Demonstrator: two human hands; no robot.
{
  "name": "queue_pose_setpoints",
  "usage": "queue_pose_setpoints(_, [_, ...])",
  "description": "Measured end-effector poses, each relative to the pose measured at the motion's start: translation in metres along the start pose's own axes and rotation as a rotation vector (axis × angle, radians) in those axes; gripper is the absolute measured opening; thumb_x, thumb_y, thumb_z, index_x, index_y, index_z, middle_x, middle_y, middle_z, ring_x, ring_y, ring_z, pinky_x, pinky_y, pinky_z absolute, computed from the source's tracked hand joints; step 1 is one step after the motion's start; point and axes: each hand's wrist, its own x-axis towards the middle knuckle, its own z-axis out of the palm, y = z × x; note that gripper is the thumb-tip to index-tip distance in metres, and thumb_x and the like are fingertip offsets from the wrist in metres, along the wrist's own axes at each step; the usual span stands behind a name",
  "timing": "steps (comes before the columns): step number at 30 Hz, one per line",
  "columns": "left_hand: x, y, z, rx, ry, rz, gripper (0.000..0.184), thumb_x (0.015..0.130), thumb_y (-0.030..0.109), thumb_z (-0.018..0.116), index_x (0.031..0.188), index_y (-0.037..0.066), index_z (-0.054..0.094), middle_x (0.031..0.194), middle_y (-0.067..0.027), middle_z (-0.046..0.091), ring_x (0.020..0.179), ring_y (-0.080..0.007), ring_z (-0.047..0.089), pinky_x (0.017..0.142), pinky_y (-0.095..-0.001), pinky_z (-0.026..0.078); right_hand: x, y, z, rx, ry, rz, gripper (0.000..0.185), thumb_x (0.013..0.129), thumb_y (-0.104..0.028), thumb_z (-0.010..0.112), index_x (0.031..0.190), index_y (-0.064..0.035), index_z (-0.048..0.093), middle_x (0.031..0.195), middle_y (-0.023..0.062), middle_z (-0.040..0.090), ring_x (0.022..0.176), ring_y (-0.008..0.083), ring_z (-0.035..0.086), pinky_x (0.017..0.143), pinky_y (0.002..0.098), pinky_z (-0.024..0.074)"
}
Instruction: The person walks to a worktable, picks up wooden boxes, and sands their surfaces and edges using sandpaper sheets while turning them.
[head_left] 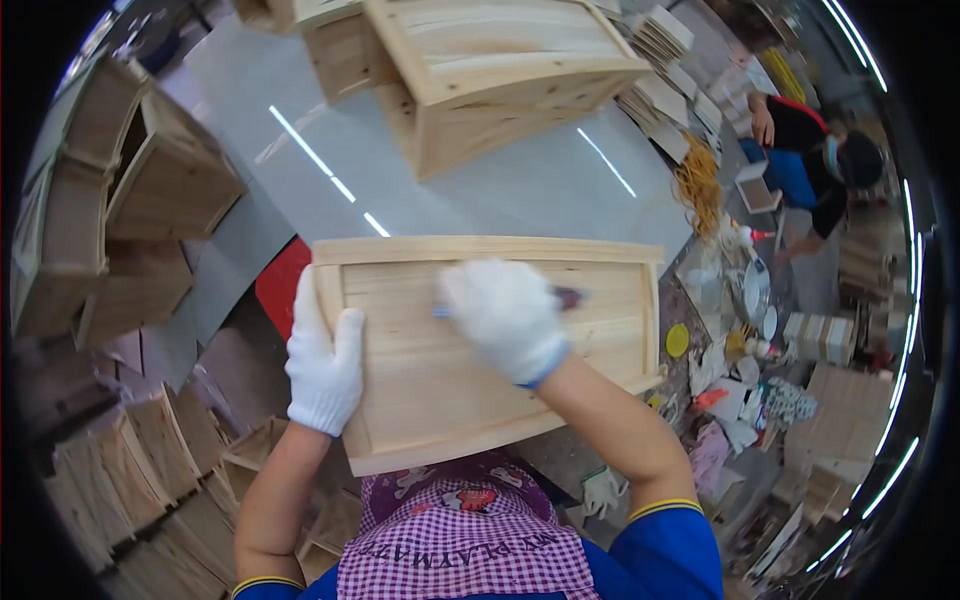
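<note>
In front of me is a pale wooden box with a raised frame, tilted toward my apron. My left hand, in a white knitted glove, grips its left edge, the thumb lying over the frame. Over the recessed face is my right hand, also gloved and smeared by motion. It is closed around a small object whose dark reddish end sticks out on the right; a bit of blue shows on the other side. The kind of object is too blurred to tell.
A grey table lies beyond, bearing a larger wooden box. Stacked wooden boxes stand at left. A person works at right, near yellow bands and floor clutter. A red surface shows beside my left hand.
</note>
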Motion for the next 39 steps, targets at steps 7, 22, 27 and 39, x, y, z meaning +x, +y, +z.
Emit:
queue_pose_setpoints(7, [-0.002,-0.008,-0.001,-0.003,-0.004,0.0,0.067,0.103,0.022,0.06,0.161,-0.003,0.035,0.142,-0.0284,0.063,0.126,-0.0347,0.066,0.108,-0.0416,0.051,0.027,-0.004,0.013,-0.103,0.13,-0.056,0.01,0.086,-0.021,0.063,0.084,-0.0145,0.057,0.075,0.0032,0.052,0.071,0.0222,0.057,0.061,0.0383,0.0446])
queue_pose_setpoints(22, [0.002,-0.024,0.005,-0.095,0.006,0.029,0.06,0.107,0.013,0.055,0.162,-0.002,0.036,0.16,-0.0202,0.05,0.144,-0.0282,0.051,0.122,-0.0392,0.037,-0.038,0.057,-0.026,-0.27,0.146,0.077,0.012,0.079,-0.022,0.067,0.072,-0.0148,0.059,0.065,0.0036,0.056,0.059,0.0198,0.059,0.05,0.0371,0.0452])
queue_pose_setpoints(27, [0.011,-0.034,0.0,-0.056,-0.064,0.051,0.061,0.109,0.019,0.054,0.162,-0.004,0.034,0.161,-0.0194,0.047,0.143,-0.0279,0.049,0.122,-0.0373,0.035,-0.044,0.072,-0.002,-0.234,-0.072,0.17,0.012,0.086,-0.022,0.064,0.079,-0.0132,0.068,0.083,0.0078,0.065,0.081,0.0243,0.067,0.065,0.0421,0.0528])
queue_pose_setpoints(39, [0.003,-0.026,-0.001,0.133,0.077,0.177,0.065,0.107,0.019,0.057,0.162,-0.006,0.033,0.164,-0.0213,0.043,0.151,-0.0312,0.042,0.126,-0.0395,0.03,-0.081,0.132,-0.044,-0.11,-0.266,0.764,0.012,0.092,-0.015,0.066,0.097,-0.0093,0.075,0.097,0.0145,0.074,0.093,0.0321,0.075,0.072,0.0477,0.0598])
